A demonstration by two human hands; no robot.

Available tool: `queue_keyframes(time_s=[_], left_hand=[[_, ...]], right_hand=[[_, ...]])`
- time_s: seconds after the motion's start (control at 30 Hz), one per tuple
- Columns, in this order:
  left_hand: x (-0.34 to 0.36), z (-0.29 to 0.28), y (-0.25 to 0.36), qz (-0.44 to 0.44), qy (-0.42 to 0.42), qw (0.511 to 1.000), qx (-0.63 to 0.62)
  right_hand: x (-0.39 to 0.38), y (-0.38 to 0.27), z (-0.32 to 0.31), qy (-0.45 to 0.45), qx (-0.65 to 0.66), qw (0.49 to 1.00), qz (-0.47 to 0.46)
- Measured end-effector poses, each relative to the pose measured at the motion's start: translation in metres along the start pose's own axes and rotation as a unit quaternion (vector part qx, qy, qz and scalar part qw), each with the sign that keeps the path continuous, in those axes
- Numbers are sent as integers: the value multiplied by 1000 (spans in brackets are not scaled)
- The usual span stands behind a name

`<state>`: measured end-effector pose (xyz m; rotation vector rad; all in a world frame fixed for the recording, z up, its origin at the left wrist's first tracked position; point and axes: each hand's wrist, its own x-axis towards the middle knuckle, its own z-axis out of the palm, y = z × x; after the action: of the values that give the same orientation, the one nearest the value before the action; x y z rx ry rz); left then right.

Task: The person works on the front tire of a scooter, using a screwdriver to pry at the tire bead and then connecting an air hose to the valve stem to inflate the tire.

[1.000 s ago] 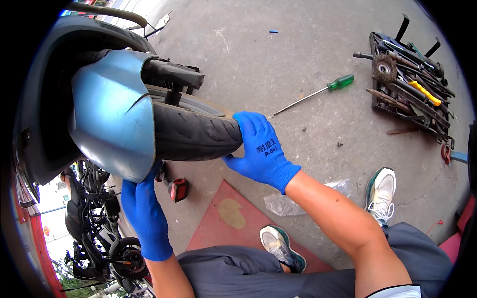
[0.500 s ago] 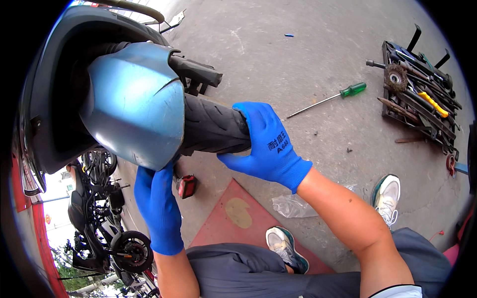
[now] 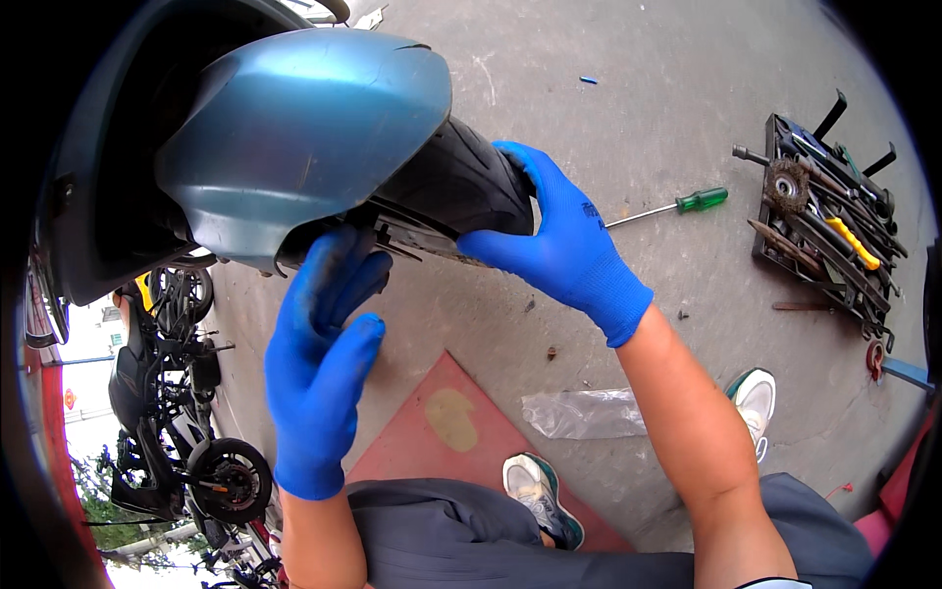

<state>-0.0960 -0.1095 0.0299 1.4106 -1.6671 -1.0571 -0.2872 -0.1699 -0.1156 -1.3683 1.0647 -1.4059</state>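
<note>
In a blue glove, my right hand (image 3: 569,245) wraps round the black tyre (image 3: 481,182) of a scooter's front wheel, thumb on the near side and fingers over the far side. Above that tyre curves a glossy blue-grey front mudguard (image 3: 314,123), with a crack line at its upper edge. My left hand (image 3: 329,363), gloved alike, is just below the mudguard's lower edge. Its fingers and thumb are spread and it holds nothing; the darkened fingertips reach close to the wheel's side, and whether they touch it I cannot tell.
A green-handled screwdriver (image 3: 702,200) lies on the concrete beyond my right hand. At far right stands a metal tray (image 3: 770,128) crowded with tools. A clear plastic bag (image 3: 579,414) and a red mat (image 3: 446,383) lie near my shoes. Parked motorcycles (image 3: 186,412) stand at left.
The wheel and mudguard have swung round, showing more of the mudguard's side. My left hand has opened and turned its palm toward the wheel; the right keeps its hold on the tyre.
</note>
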Motion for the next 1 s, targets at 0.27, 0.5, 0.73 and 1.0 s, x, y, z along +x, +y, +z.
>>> queue_keyframes(time_s=[0.27,0.5,0.73,1.0], left_hand=[[-6,1,1,-34,-25,998,54],[-7,3,-2,-38,-35,997,57],[-3,4,2,-42,-25,996,71],[-8,-7,17,-29,-120,969,212]], right_hand=[[11,-6,-14,-30,52,997,48],[19,-18,7,7,76,992,105],[19,12,-4,66,295,937,175],[-23,47,16,245,177,942,147]])
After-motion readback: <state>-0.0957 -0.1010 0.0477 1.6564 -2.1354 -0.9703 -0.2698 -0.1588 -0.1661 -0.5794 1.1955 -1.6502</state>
